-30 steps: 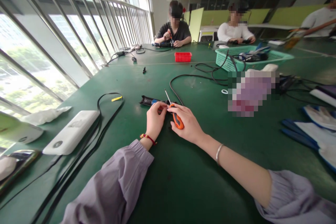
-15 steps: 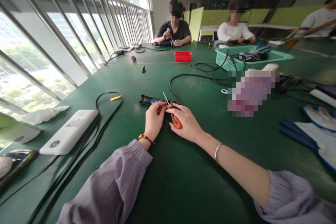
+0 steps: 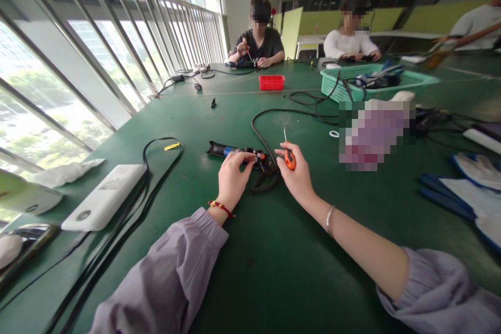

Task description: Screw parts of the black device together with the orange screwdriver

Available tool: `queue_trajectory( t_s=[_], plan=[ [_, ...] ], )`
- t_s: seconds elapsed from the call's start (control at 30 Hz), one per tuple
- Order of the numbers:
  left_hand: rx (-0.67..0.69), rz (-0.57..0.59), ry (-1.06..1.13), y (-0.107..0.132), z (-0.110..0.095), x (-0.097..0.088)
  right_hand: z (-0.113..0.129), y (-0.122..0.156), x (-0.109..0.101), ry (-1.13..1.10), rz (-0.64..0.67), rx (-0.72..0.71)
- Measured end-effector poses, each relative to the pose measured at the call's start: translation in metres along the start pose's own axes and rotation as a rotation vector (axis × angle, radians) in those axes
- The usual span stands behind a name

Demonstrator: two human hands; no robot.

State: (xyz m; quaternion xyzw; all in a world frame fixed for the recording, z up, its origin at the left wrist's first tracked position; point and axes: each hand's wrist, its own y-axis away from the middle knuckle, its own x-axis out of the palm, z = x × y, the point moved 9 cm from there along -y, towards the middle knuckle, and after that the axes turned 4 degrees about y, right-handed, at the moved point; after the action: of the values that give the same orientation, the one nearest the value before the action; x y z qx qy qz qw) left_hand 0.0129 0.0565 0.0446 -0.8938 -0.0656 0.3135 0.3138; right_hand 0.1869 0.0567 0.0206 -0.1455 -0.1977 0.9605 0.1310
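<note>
My right hand (image 3: 299,169) is closed round a screwdriver (image 3: 289,159) with an orange and black handle, its metal shaft pointing up and away from me. Left of it lies a long, black corded device (image 3: 219,150) with a blue section; orange parts and coloured wires (image 3: 261,157) are exposed at its right end. My left hand (image 3: 233,175) rests against the near side of this device, thumb and forefinger pinched together over its right part. Whatever sits between those fingertips is too small or hidden to name. A black cable (image 3: 270,185) loops between my hands.
A white power bank (image 3: 105,195) and black strap (image 3: 160,182) lie left. Ahead are a small black piece (image 3: 213,103), a red bin (image 3: 271,82) and a green basket (image 3: 332,83). Gloves (image 3: 462,198) lie right. People sit across the table, and a railing (image 3: 129,26) runs along the left.
My right hand has moved right with the screwdriver, away from the device, uncovering its orange parts and wires. My left hand has stayed nearly in place.
</note>
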Motion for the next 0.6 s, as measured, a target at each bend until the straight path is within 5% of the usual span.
queue_trajectory(
  t_s=[0.4,0.6],
  plan=[
    [0.071,0.037,-0.328,-0.001,-0.004,0.001,0.01,0.004,-0.005,0.028,-0.01,-0.017],
    [0.241,0.28,-0.449,-0.013,0.025,-0.002,0.031,-0.011,-0.025,-0.073,-0.057,-0.16]
  ],
)
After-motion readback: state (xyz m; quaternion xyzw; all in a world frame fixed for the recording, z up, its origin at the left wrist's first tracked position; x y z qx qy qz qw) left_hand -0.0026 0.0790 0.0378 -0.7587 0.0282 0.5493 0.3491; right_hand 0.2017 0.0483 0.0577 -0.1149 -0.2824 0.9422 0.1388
